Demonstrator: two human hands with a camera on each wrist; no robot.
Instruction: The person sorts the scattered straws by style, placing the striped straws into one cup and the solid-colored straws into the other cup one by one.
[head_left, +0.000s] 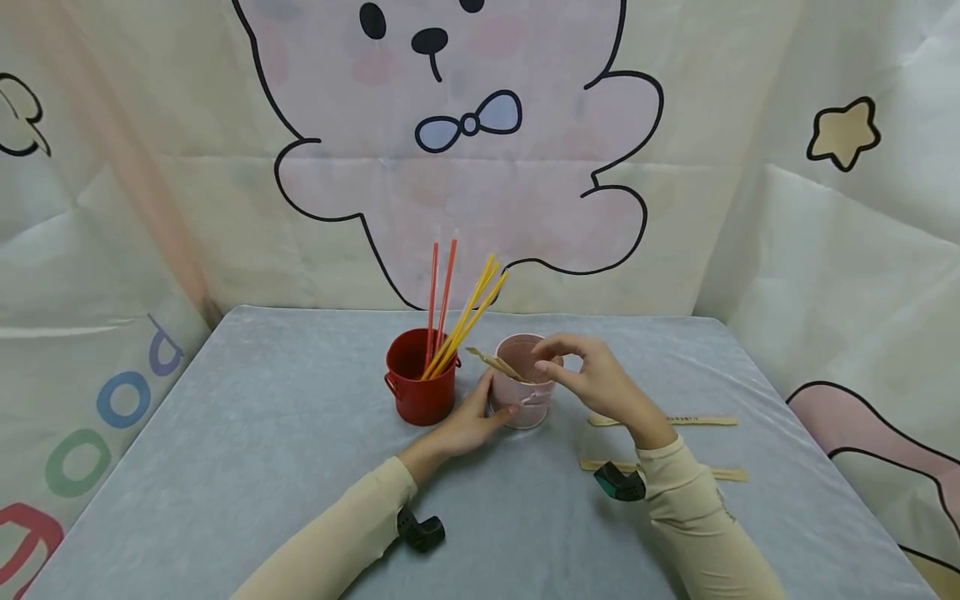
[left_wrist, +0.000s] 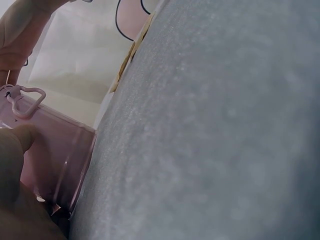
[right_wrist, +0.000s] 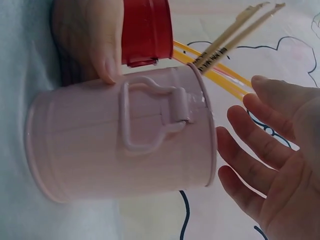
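Observation:
A small pink metal bucket (head_left: 529, 407) stands upright on the cloth. My left hand (head_left: 467, 427) holds it low on its left side, thumb across the front. Wrapped disposable chopsticks (head_left: 495, 362) lean out over the bucket's left rim; dark print shows on the wrapped chopsticks (right_wrist: 216, 54) in the right wrist view. Over the right rim hovers my right hand (head_left: 600, 379), its fingers loosely bent with nothing between them. In the right wrist view, the right hand (right_wrist: 280, 160) is just beyond the bucket's mouth.
Left of the pink bucket stands a red bucket (head_left: 422, 400) with red straws (head_left: 432, 292) and yellow straws (head_left: 472, 315) leaning in it. Two more wrapped chopstick packs, a far one (head_left: 705, 421) and a near one (head_left: 729, 474), lie by the right forearm. A printed curtain (head_left: 750, 100) hangs behind.

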